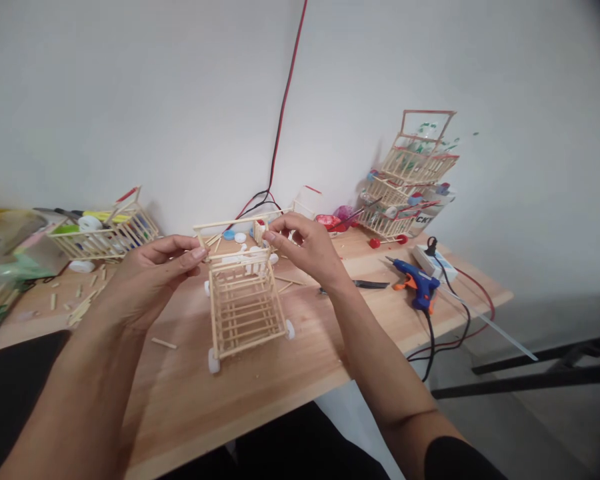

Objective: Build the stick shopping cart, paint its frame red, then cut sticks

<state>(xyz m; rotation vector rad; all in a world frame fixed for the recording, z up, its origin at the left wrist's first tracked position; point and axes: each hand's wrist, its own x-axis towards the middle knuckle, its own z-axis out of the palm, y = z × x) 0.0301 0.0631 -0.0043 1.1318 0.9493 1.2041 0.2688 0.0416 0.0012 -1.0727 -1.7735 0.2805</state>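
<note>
A small cart built of wooden sticks [245, 308] stands on the wooden table [280, 380], with white bottle-cap wheels at its corners. My left hand [153, 277] pinches the left upright of its handle frame at the top. My right hand [305, 248] pinches the right upright near the handle bar. Both hands have fingers closed on the sticks.
A blue hot glue gun [416, 283] lies at the right beside a white power strip [433, 261]. Stacked finished stick carts [410, 180] stand at the back right, another cart [105, 233] at the back left. Loose sticks and bottle caps are scattered about. A red cable [285, 107] hangs down the wall.
</note>
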